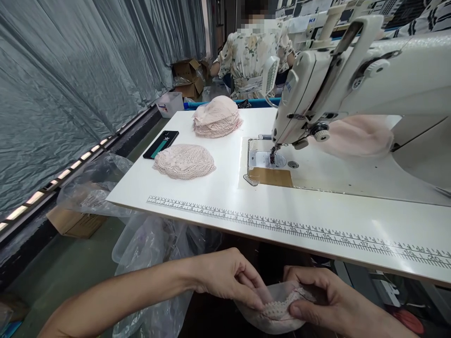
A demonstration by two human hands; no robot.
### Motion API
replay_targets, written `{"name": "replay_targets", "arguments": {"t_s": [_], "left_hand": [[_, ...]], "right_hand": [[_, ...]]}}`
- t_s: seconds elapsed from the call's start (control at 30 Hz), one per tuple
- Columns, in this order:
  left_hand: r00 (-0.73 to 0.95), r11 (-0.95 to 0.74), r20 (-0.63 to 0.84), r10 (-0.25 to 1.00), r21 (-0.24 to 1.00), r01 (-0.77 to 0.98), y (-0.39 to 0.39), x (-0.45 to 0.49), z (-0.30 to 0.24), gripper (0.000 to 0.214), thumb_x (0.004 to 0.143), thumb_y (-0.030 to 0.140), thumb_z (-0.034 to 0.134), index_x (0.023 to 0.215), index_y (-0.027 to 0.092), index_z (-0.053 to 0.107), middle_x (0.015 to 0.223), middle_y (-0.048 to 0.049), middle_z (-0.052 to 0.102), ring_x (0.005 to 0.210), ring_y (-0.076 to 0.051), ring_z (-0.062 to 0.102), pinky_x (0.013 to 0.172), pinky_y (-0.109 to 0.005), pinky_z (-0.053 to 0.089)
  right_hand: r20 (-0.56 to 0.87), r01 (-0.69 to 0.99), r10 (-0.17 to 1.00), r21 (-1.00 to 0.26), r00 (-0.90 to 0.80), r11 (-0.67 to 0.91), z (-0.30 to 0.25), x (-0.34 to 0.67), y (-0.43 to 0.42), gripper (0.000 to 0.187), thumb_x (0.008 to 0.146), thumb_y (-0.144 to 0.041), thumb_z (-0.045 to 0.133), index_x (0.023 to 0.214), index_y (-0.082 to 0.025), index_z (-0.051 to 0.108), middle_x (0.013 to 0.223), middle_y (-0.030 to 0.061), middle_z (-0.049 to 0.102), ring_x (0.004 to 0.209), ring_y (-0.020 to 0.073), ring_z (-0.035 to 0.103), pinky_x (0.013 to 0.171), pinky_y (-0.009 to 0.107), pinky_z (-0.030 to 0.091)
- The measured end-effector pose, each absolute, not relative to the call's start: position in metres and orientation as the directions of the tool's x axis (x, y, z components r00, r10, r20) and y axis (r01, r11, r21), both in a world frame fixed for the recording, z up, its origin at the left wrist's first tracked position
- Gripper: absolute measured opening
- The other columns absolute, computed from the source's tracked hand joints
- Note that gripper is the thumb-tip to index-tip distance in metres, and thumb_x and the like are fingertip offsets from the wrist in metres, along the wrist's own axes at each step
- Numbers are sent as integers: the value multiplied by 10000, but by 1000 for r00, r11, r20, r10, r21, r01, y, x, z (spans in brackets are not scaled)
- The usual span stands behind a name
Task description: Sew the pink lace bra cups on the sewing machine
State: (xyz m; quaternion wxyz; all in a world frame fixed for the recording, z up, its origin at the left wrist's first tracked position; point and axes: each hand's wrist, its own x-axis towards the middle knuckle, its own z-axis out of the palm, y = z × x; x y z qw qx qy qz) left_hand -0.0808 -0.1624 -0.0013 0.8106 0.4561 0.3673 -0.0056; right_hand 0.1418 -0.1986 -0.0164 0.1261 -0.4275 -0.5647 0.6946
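Below the table's front edge, both my hands pinch a small pale pink lace cup piece [275, 311]. My left hand [225, 277] grips its left side with fingertips pressed together. My right hand [324, 295] holds the right side, thumb on the lace trim. A white sewing machine [352, 80] stands on the white table [225, 197], its needle [272, 155] over the plate. Two stacks of pink lace pieces lie on the table: a near one [183, 161] and a taller far one [216, 116].
A black phone [160, 143] lies at the table's left edge. A printed ruler [282, 226] runs along the front. Clear plastic bags [151, 244] and a cardboard box [73, 221] sit below left. Another person in a floral top [252, 56] works beyond the table.
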Motion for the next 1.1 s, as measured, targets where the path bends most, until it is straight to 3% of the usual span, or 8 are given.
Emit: {"name": "replay_targets", "arguments": {"t_s": [0.1,0.2,0.53,0.73,0.93,1.1], "left_hand": [[731,525,-596,333,761,381,-158,-82,0,212,693,278,705,887,199,732,597,30,611,597,-78,556,696,-200,463],[744,526,-589,317,762,379,-154,-84,-3,181,733,264,673,896,211,730,632,20,629,639,-92,577,704,-205,465],[757,579,-579,302,743,337,-151,-86,-10,111,738,215,678,836,218,730,664,47,651,650,-58,591,684,-148,457],[784,644,-568,250,702,304,-154,-89,-20,273,573,221,794,834,192,722,680,41,662,665,-96,607,756,-227,484],[782,582,-537,317,761,287,-156,-90,-26,178,639,172,728,817,178,719,645,46,657,636,-91,602,700,-202,491],[804,554,-518,291,777,300,-154,-94,-26,220,607,217,763,820,180,720,646,45,654,646,-86,600,688,-180,484]], "right_hand": [[-459,301,653,-888,-603,-347,-18,144,-198,324,762,-470,608,671,-191,469,641,-47,391,588,103,330,533,229,263],[-466,300,646,-884,-604,-357,-19,145,-196,365,750,-512,616,659,-195,460,623,-54,377,567,98,314,517,225,256],[-497,336,662,-868,-561,-366,-19,142,-191,399,743,-566,600,638,-196,493,630,-39,400,591,114,382,544,231,322],[-498,312,666,-867,-555,-389,-17,139,-193,377,766,-544,591,660,-192,509,658,-26,445,630,125,409,584,240,344],[-527,353,672,-849,-521,-392,-22,141,-194,402,759,-568,589,643,-194,495,606,-39,413,549,100,357,508,224,317],[-501,337,646,-865,-575,-371,-26,138,-192,422,753,-590,583,648,-194,485,599,-36,419,571,110,373,526,230,324]]}}
